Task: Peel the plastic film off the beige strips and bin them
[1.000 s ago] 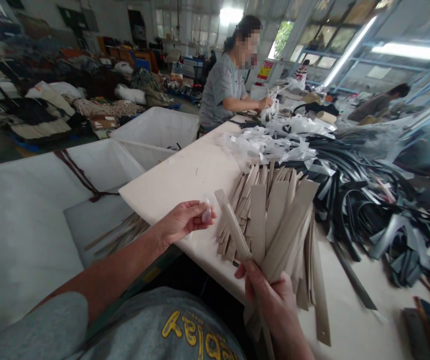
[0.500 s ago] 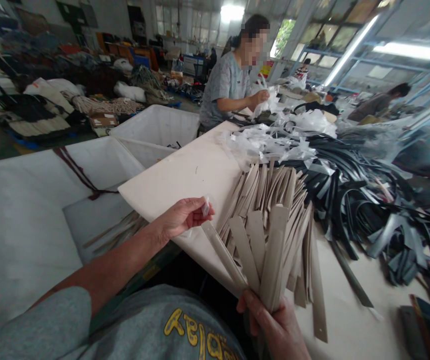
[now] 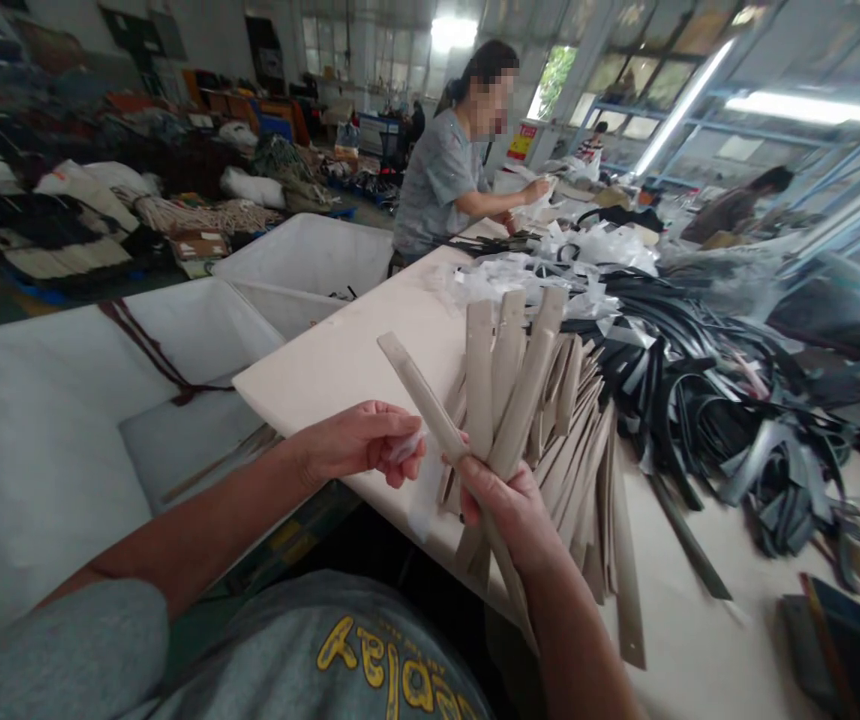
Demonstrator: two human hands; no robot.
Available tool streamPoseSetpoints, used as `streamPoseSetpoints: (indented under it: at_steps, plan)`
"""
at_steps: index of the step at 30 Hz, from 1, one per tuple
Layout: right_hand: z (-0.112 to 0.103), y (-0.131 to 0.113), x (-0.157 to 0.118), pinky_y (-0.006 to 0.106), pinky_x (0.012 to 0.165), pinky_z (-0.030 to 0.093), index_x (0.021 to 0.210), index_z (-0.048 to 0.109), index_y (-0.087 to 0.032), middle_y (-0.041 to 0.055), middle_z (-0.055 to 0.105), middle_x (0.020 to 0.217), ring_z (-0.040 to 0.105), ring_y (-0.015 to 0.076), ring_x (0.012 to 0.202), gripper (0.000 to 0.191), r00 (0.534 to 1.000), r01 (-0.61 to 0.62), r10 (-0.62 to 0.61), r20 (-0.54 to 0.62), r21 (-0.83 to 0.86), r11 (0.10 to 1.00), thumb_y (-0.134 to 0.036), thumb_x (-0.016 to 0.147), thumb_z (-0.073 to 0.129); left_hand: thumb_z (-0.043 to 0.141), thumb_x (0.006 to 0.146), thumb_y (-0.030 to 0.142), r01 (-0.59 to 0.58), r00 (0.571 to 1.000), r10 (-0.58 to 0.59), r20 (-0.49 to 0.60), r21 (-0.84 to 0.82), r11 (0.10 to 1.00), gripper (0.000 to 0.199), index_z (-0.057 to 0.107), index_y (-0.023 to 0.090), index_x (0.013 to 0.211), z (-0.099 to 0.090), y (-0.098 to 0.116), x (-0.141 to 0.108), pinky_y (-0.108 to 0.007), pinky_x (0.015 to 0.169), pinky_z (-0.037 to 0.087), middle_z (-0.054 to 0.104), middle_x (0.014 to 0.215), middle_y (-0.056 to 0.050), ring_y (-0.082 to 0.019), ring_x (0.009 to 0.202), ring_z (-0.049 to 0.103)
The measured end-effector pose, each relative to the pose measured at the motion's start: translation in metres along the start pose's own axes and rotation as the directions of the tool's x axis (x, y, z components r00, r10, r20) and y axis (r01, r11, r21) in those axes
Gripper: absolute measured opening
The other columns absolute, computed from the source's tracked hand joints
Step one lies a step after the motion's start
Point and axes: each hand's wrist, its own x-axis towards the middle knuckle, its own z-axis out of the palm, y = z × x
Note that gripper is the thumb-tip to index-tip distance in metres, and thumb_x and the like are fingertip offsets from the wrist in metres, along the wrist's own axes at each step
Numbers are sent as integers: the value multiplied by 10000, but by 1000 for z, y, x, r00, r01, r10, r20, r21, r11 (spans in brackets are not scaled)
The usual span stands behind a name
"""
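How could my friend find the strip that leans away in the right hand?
Find the big pale table, then the right hand over its near edge. That hand holds a few beige strips. The strip you want slants out to the left by itself, while the other held ones point up, closer together.

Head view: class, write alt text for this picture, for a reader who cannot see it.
A person's right hand grips several fanned beige strips over a pale table, while the left hand pinches clear plastic. Loose beige strips and black strips lie heaped nearby; a co-worker is farther along, with white bins at left.
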Motion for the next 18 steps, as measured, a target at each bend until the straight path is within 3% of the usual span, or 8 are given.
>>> streamPoseSetpoints:
  at_steps: [4, 7, 10, 12, 15, 18]
  plan:
    - [15, 5, 10, 230, 426, 297, 890, 757, -115, -42, 492, 415, 374, 80, 372, 453, 1000, -16, 15, 27, 29, 999, -545, 777, 675, 795, 708, 402, -46, 998, 42, -38, -134, 990, 332, 680, 91, 698, -1, 6, 2, -197, 456, 478, 671, 581, -48, -114, 451, 590]
    - [21, 5, 14, 230, 420, 298, 863, 760, -113, -42, 492, 403, 374, 83, 374, 422, 999, -28, 29, -27, 30, 999, -516, 764, 687, 723, 800, 345, -55, 994, 25, -105, -297, 953, 264, 675, 98, 721, -7, 7, 9, -180, 478, 467, 673, 602, -33, -95, 474, 588]
    - [22, 0, 19, 221, 411, 301, 824, 756, -118, -44, 490, 402, 378, 82, 380, 389, 992, -35, 40, -121, 42, 998, -497, 755, 699, 589, 890, 457, -90, 982, 18, -187, -382, 920, 390, 669, 114, 724, -10, 5, 13, -194, 509, 479, 682, 633, -39, -95, 491, 592]
    - [19, -4, 24, 215, 407, 301, 810, 750, -125, -50, 478, 394, 376, 79, 380, 385, 982, -28, 38, -184, 56, 998, -502, 750, 707, 549, 870, 577, -165, 974, 107, -200, -301, 939, 511, 658, 128, 651, -5, 3, 7, -218, 542, 497, 674, 611, -49, -118, 516, 609]
    - [13, -6, 29, 210, 407, 311, 839, 742, -141, -64, 465, 393, 369, 76, 380, 386, 968, -11, 31, -248, 81, 997, -514, 742, 718, 520, 786, 727, -263, 965, 261, -42, -68, 962, 613, 664, 171, 571, 17, 0, -23, -264, 591, 514, 669, 584, -71, -174, 579, 641]
    - [10, -7, 33, 214, 405, 320, 840, 738, -144, -41, 547, 463, 372, 69, 383, 383, 959, 1, 26, -281, 96, 995, -510, 725, 736, 576, 658, 792, -307, 936, 274, 220, 131, 943, 552, 717, 262, 589, 42, 0, -62, -308, 528, 496, 676, 579, -84, -246, 625, 671]
